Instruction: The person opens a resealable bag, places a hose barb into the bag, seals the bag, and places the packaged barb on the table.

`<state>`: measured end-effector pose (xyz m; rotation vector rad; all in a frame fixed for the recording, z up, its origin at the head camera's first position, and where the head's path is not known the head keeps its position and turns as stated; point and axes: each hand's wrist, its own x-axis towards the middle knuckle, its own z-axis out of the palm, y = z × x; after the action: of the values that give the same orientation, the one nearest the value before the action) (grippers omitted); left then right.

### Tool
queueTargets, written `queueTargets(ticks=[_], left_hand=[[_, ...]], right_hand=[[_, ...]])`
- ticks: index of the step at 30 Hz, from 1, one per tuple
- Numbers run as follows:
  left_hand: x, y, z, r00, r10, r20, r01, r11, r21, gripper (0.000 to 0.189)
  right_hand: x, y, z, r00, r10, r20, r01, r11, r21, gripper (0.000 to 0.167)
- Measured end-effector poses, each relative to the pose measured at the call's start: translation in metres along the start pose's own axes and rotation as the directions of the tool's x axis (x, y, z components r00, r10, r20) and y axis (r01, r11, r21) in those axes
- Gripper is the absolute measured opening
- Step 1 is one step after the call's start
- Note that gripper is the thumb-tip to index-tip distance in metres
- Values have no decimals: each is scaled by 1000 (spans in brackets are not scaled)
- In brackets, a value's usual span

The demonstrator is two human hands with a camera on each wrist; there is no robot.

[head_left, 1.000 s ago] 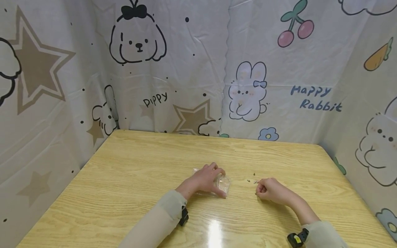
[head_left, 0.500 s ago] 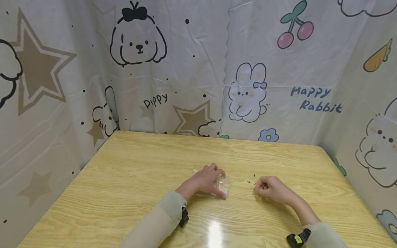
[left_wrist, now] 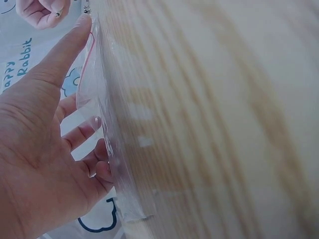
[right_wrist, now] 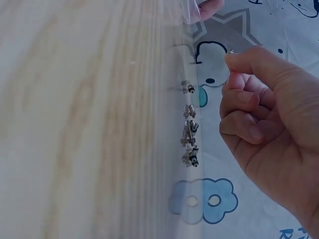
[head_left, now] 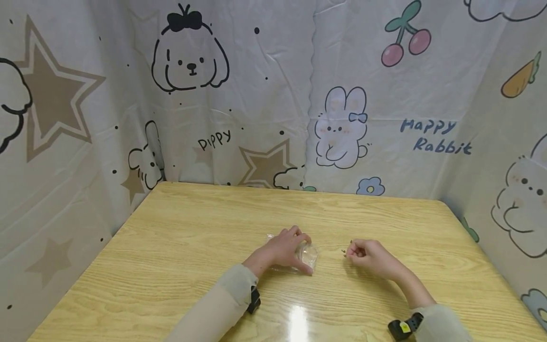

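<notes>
My left hand (head_left: 287, 248) rests over a clear plastic zip bag (head_left: 309, 254), its thumb and fingers spread around the bag's right end. In the left wrist view, the straight thumb lies along the edge of the bag (left_wrist: 113, 129) near a pink strip, and the fingertips touch the plastic. To the right, my right hand (head_left: 368, 254) pinches a tiny shiny metal piece (right_wrist: 230, 52) between thumb and forefinger, mostly covered by the fingertips. The other fingers are curled in. Several small silvery metal pieces (right_wrist: 189, 132) lie on the table just beside this hand.
Both hands are over a light wood-grain table (head_left: 205, 213). A printed curtain (head_left: 265, 104) closes off the back and both sides. Black camera straps sit on both wrists, the right camera (head_left: 400, 328) near the front edge of view.
My right hand has moved slightly left and away from me, over the loose metal pieces, and now covers some of them. My left hand and the bag have stayed in place.
</notes>
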<state>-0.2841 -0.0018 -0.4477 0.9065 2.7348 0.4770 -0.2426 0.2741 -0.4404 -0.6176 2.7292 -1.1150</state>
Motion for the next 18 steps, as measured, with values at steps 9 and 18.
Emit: queueTargets(ticks=[9, 18], left_hand=[[1, 1, -1, 1000, 2, -4, -2, 1000, 22, 80], [1, 2, -2, 1000, 0, -6, 1, 1000, 11, 79]], right_hand=[[12, -7, 10, 1000, -25, -17, 25, 1000, -12, 4], [28, -18, 22, 999, -35, 14, 36, 999, -2, 5]])
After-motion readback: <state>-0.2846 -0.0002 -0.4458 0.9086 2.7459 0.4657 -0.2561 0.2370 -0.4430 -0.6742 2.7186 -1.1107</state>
